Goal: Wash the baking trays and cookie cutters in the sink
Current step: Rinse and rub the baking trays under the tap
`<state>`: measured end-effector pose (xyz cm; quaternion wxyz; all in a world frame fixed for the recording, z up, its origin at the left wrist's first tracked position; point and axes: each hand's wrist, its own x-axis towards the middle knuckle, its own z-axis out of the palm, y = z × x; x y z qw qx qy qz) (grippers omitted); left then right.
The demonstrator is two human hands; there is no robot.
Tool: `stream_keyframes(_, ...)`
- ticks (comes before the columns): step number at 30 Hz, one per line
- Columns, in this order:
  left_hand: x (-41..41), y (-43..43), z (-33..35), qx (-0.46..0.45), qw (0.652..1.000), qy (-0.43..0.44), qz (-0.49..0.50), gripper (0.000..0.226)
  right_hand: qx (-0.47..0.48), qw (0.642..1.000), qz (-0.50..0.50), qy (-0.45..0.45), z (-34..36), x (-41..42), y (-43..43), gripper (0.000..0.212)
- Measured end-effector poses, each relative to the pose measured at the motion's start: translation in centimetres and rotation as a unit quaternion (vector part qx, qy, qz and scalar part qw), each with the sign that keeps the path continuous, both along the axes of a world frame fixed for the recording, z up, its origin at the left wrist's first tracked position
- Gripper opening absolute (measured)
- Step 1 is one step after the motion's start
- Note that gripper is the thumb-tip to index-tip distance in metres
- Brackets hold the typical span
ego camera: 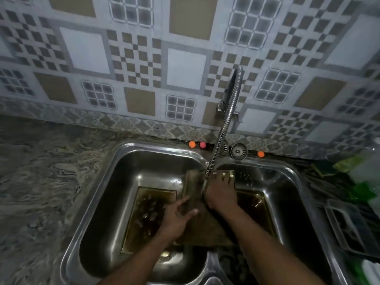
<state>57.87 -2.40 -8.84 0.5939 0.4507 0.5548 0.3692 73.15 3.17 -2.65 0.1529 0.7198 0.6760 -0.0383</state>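
Note:
A golden baking tray (207,229) lies tilted across the divider of the double steel sink (115,173), under the flexible faucet (223,128). Water runs onto its far end. My left hand (176,219) grips the tray's left rim, thumb on top. My right hand (220,192) presses flat on the tray's inner face, fingers spread toward the far edge. A second tray (131,223) sits in the left basin, holding brownish water and several dark cookie cutters (148,214). A third tray (259,200) shows dimly in the right basin.
Two sink strainers (238,151) and three small coloured balls (192,144) sit on the ledge behind the basins. A dish rack (349,227) and green items (362,190) stand at the right. Marbled counter (41,182) stretches to the left.

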Motion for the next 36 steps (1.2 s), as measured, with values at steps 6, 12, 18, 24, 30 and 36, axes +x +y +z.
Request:
stream_keyframes(6, -1.7, 0.7, 0.0, 0.047, 0.997, 0.045, 0.032, 0.048, -0.024, 0.981, 0.141, 0.134, -2.0, -1.9, 0.6, 0.051)
stream_keyframes(12, -0.5, 0.1, -0.1, 0.056, 0.998, 0.027, 0.008, 0.047, 0.064, 0.993, -0.028, 0.097, -0.8, -0.7, 1.4, 0.053)
stream_keyframes(18, 0.2, 1.4, 0.7, 0.096, 0.992, 0.027, 0.075, 0.037, -0.004, 0.965, 0.24, 0.107, 0.0, -1.9, -2.7, 0.056)
stream_keyframes(24, 2.3, 1.4, 0.9, 0.107, 0.991, 0.0, 0.086, 0.038, 0.032, 0.987, 0.15, 0.055, 2.0, 2.7, -4.9, 0.072)
stream_keyframes(30, 5.7, 1.6, 3.3, 0.072, 0.979, -0.115, 0.15, 0.033, 0.01, 0.987, 0.122, 0.1, 2.0, -1.6, -2.6, 0.056)
stream_keyframes(36, 3.5, 2.9, 1.7, 0.008, 0.971, -0.108, 0.211, 0.031, -0.152, 0.924, 0.268, 0.225, 2.7, 0.5, -4.8, 0.039)
